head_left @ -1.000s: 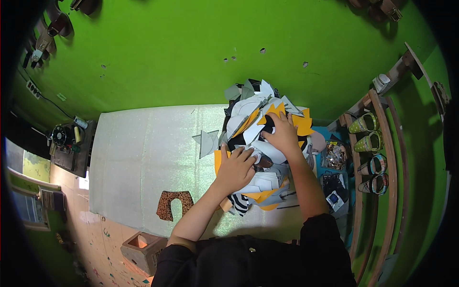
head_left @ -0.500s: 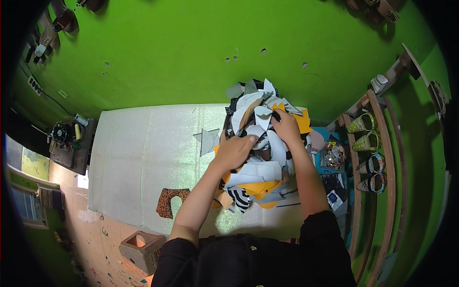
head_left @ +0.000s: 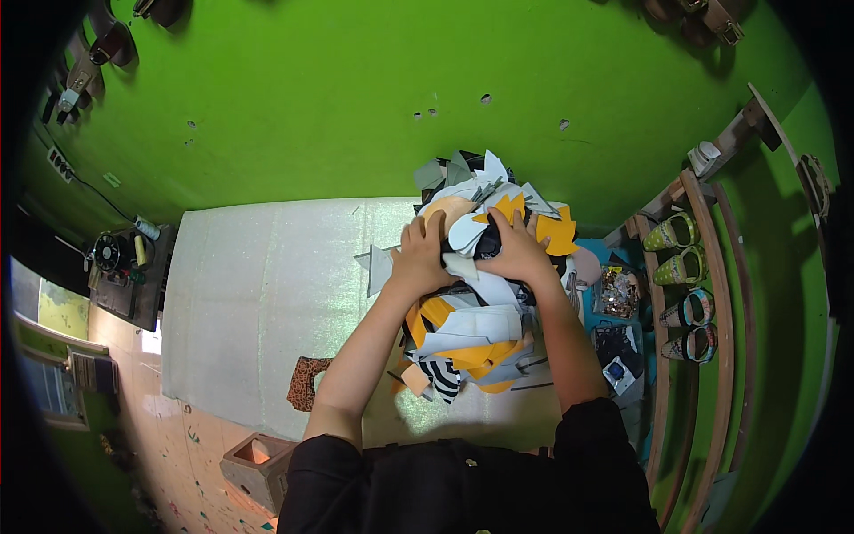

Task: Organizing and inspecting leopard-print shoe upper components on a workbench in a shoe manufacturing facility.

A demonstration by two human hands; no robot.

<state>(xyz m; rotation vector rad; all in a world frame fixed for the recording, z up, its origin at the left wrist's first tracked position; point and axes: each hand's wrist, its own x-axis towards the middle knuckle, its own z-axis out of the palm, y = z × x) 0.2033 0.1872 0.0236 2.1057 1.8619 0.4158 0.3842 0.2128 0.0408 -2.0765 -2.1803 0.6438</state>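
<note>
A heap of cut material pieces (head_left: 471, 329), white, grey, orange, black and striped, lies on the right part of a pale work table (head_left: 267, 294). My left hand (head_left: 418, 258) presses on the heap's upper left, fingers curled over a white piece. On the upper right of the heap rests my right hand (head_left: 516, 249), next to an orange jagged piece (head_left: 556, 231). Both hands grip pieces near the top of the heap.
A leopard-patterned piece (head_left: 307, 383) hangs at the table's near edge. Shoes (head_left: 676, 236) stand on a wooden rack at the right. A teal tray (head_left: 614, 294) with small items sits right of the heap. A concrete block (head_left: 253, 458) lies on the floor; green wall behind.
Both hands have moved up the heap, away from me, toward its far end. The pieces under them have been pushed together and shifted.
</note>
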